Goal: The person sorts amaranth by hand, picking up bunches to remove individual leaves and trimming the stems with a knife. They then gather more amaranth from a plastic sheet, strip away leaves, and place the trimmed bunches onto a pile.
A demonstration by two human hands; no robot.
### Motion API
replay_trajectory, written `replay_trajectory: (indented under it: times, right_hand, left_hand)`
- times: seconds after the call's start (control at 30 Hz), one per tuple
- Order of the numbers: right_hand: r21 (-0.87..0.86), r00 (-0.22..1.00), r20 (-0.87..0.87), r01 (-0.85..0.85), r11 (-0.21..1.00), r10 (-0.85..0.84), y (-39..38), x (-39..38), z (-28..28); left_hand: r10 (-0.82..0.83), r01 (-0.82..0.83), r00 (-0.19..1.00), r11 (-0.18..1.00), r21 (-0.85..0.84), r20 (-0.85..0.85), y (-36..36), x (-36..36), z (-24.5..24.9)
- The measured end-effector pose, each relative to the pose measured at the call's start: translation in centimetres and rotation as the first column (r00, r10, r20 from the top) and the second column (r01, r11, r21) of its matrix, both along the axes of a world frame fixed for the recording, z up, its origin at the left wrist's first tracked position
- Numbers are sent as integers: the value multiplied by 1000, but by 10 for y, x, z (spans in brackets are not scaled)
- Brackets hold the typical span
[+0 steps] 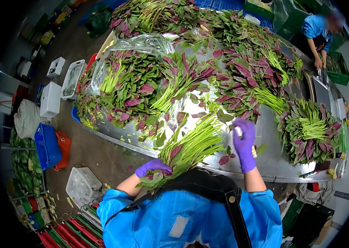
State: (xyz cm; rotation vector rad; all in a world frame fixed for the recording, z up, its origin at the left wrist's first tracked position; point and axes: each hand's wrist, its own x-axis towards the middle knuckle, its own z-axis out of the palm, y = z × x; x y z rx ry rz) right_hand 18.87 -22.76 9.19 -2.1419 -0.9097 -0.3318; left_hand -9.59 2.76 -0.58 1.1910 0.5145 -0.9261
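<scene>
My left hand (pixel 154 167), in a purple glove, is closed around the leafy end of a bunch of red-and-green amaranth (pixel 199 138). The bunch slants up to the right, its pale green cut stems towards my right hand. In a purple glove as well, my right hand (pixel 244 138) is curled just right of the stem ends, above the metal table (pixel 265 161). Something small and whitish shows at its fingers, too little visible to name. Loose amaranth leaves (pixel 226 159) lie beneath, between the bunch and my right hand.
Large heaps of amaranth (pixel 137 82) cover the table's far and left parts, with a plastic bag (pixel 141 44) among them. A stacked pile (pixel 311 128) stands at the right. Another person (pixel 317 35) works at the far right. Blue crates (pixel 47 144) and white boxes (pixel 50 99) stand on the left floor.
</scene>
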Motion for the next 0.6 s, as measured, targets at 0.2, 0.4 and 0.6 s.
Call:
replay_trajectory:
  times: [0.2, 0.4, 0.6]
  right_hand:
    - [-136, 799, -245, -589, 796, 549, 31, -62, 9]
    - [-43, 735, -303, -646, 762, 606, 27, -48, 17]
    - [172, 707, -644, -239, 956, 292, 5, -9, -13]
  left_hand:
    - [351, -271, 922, 888, -372, 166, -20, 34, 57]
    - [499, -344, 852, 760, -551, 157, -31, 53, 86]
    - [508, -347, 842, 766, -541, 180, -34, 55, 87]
